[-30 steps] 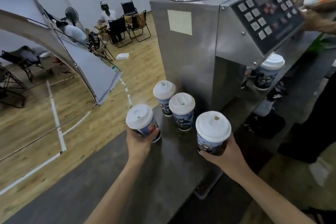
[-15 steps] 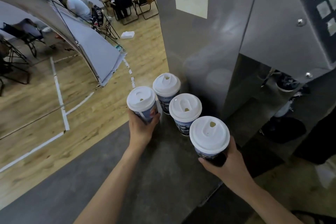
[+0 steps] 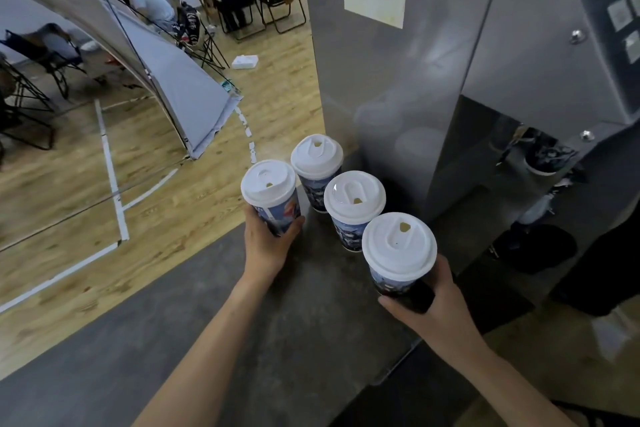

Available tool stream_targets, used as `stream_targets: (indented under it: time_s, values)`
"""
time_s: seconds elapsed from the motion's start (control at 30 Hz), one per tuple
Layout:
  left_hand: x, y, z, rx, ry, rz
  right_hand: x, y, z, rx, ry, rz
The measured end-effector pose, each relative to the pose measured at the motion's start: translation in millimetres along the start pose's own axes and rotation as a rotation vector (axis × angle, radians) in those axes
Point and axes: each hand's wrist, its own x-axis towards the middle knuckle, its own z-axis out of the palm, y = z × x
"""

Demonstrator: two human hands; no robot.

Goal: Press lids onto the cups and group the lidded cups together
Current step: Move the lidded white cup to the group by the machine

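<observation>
While four white-lidded blue-printed paper cups (image 3: 354,208) cluster, my left hand (image 3: 268,246) and right hand (image 3: 427,314) each grip one; print unreadable.

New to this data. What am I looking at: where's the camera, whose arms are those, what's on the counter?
There is no robot here. A person wears one wide-angle camera on the head, looking forward and down, so the two bare arms are that person's own. The left hand grips the left cup, and the right hand grips the right cup. Between them, the back cup and the middle cup stand on the dark grey counter, beside a tall steel machine. All four paper cups carry white lids and sit in a tight cluster. I cannot tell whether the held cups rest on the counter or are lifted slightly.
</observation>
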Motion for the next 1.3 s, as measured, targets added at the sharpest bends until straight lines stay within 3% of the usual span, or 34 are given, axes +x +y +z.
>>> stream_targets:
  time_s: [0.27,0.43,0.7,0.87,1.03,1.17,1.3]
  values:
    - [-40.0,-22.0,-22.1,0.057,0.026,-0.041,-27.3,-0.6,-5.8,-0.033,0.127,-0.001]
    - [-98.3,-41.4,-51.5,0.161,0.001,0.132,-67.4,-13.4,23.9,-0.060,0.225,-0.008]
    - [-186.6,-71.8,-118.4,0.201,-0.019,0.248,-102.6,-42.9,126.4,-0.210,-0.160,-0.247]
    - [-251.3,-100.5,-182.9,0.357,0.039,0.249,-132.5,-58.2,209.1,-0.329,-0.405,-0.362]
    - [-305.6,-132.1,-241.1,0.578,0.269,0.175,-165.9,-62.9,270.7,-0.448,-0.493,-0.599]
    - [-334.9,-152.9,-277.2,0.608,0.311,0.116,-186.0,-60.2,295.7,-0.549,-0.540,-0.721]
    - [-339.8,-135.2,-303.6,0.722,0.384,0.225,-186.7,-62.6,295.8,-0.562,-0.539,-0.717]
